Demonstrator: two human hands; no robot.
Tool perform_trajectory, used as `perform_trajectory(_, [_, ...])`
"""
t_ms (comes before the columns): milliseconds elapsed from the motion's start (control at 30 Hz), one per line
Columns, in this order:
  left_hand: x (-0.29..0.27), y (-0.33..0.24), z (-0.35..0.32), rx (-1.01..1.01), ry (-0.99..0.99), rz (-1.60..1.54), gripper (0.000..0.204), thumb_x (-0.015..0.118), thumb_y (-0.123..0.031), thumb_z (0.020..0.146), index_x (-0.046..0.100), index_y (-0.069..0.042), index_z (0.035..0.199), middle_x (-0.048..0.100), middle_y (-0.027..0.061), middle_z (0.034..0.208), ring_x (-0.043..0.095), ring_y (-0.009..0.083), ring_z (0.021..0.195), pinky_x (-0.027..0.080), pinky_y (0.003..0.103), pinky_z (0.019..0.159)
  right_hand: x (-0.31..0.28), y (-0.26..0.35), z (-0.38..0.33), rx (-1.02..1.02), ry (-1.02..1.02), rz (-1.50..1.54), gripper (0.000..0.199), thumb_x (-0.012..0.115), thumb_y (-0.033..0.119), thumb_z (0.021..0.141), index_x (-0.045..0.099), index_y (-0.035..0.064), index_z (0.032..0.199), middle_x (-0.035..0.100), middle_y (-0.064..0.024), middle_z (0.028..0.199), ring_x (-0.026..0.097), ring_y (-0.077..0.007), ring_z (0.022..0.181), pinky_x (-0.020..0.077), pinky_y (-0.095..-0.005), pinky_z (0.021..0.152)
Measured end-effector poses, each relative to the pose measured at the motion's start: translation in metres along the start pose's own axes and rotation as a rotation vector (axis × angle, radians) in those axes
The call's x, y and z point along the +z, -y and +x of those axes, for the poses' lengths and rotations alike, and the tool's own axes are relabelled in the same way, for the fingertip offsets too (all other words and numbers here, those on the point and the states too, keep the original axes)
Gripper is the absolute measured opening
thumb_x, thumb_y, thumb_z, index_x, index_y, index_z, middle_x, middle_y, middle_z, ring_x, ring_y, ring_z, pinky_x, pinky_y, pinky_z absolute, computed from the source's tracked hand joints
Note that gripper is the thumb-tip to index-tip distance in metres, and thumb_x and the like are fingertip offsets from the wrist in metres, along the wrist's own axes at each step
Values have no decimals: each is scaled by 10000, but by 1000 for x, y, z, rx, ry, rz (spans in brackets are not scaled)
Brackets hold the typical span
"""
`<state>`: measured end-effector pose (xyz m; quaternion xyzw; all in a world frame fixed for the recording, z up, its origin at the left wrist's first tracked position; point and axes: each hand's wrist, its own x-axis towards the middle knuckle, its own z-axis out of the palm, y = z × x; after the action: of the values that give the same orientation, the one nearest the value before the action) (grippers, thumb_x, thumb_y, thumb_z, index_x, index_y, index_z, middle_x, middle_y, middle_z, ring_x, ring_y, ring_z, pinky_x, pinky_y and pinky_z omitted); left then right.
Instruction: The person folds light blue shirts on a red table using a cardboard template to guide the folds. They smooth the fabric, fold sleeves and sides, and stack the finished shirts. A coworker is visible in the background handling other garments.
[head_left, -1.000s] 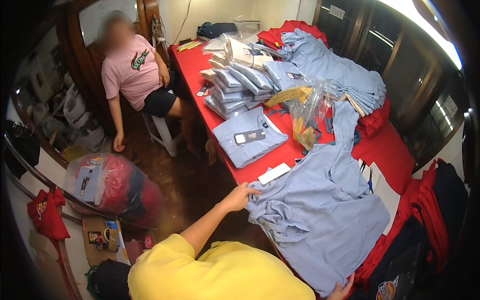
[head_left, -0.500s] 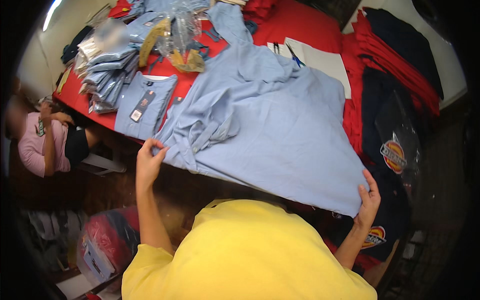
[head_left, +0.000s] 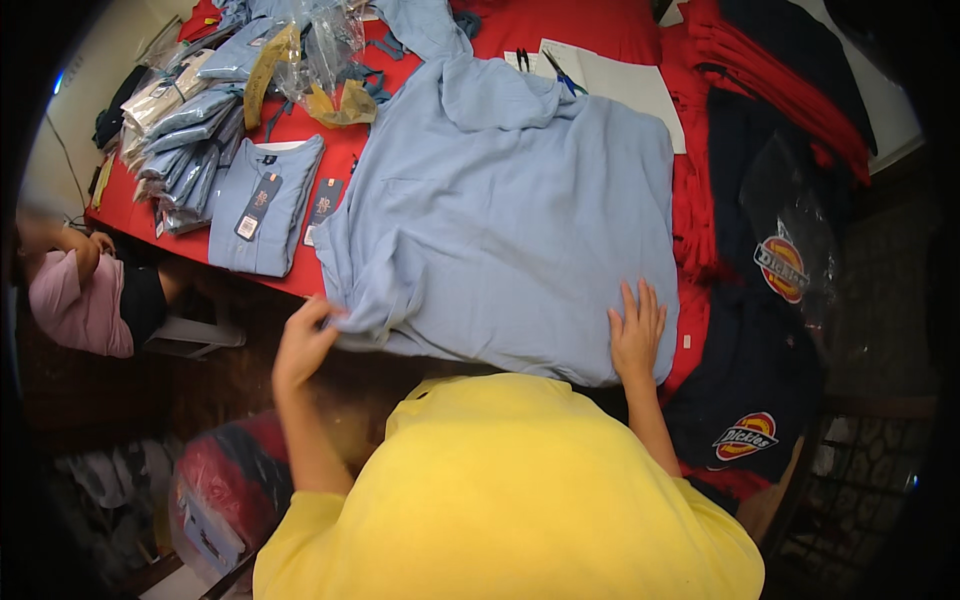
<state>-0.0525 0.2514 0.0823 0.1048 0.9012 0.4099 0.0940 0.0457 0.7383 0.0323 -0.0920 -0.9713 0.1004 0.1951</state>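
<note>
A large light blue shirt (head_left: 510, 220) is spread over the red-covered table, its near edge reaching the table's front. Bunched folds gather at its near left corner, where my left hand (head_left: 305, 345) pinches the cloth between thumb and fingers. My right hand (head_left: 637, 330) rests flat on the near right part of the shirt, fingers stretched out. Left of the spread shirt lies a neatly folded blue shirt (head_left: 265, 205) with a dark hang tag (head_left: 258, 205) on it. Another dark hang tag (head_left: 325, 203) sits between the two shirts.
Bagged folded shirts (head_left: 185, 135) are stacked at the far left, beside clear plastic and a yellow strip (head_left: 270, 75). Scissors (head_left: 565, 75) lie on white paper (head_left: 630, 95). Red and navy garments (head_left: 760, 240) cover the right side. A person in pink (head_left: 85, 300) sits at left.
My right hand has let go of the shirt's right corner and moved left to lie flat on the cloth. My left hand still pinches the left corner. The view has shifted slightly.
</note>
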Motion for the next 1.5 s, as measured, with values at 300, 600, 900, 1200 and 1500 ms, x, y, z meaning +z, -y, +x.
perform_trajectory(300, [-13, -13, 39, -412, -495, 270, 514, 568, -445, 908, 631, 1, 1156, 659, 209, 1073, 622, 383, 1006, 476, 401, 876, 15, -6, 40, -79, -84, 56, 439, 598, 166, 882, 515, 84, 1305, 445, -159, 1385, 390, -360, 1292, 269, -540, 1083])
perform_trajectory(600, [-24, 35, 71, -252, -632, 178, 152, 609, -53, 862, 583, 16, 995, 653, 149, 850, 653, 296, 777, 500, 364, 710, 10, -15, 52, 44, 90, -120, 475, 593, 226, 892, 505, 98, 1340, 421, -156, 1421, 333, -353, 1347, 231, -548, 1107])
perform_trajectory(900, [24, -22, 223, 374, -583, 89, 199, 548, 36, 845, 643, -24, 1009, 625, 156, 1025, 585, 338, 970, 466, 404, 857, 62, 88, 211, -272, -29, 324, 295, 626, 63, 813, 653, 49, 1107, 581, -137, 1176, 509, -343, 1079, 427, -411, 937])
perform_trajectory(1200, [27, -40, 411, 278, 20, -78, 464, 388, -408, 990, 514, -151, 1355, 465, 95, 1423, 347, 287, 1365, 219, 445, 1124, 140, 132, 326, -204, 204, 442, 241, 634, 150, 862, 652, 62, 1086, 641, -132, 1024, 573, -262, 973, 453, -335, 867])
perform_trajectory(1500, [-39, 40, 497, 379, -216, 621, 520, 460, -450, 951, 502, -141, 1367, 457, 113, 1428, 325, 323, 1380, 242, 473, 1138, 8, 92, 317, 88, 318, 1306, 87, 570, 71, 894, 599, -2, 932, 566, 1, 854, 511, -60, 804, 411, -208, 719])
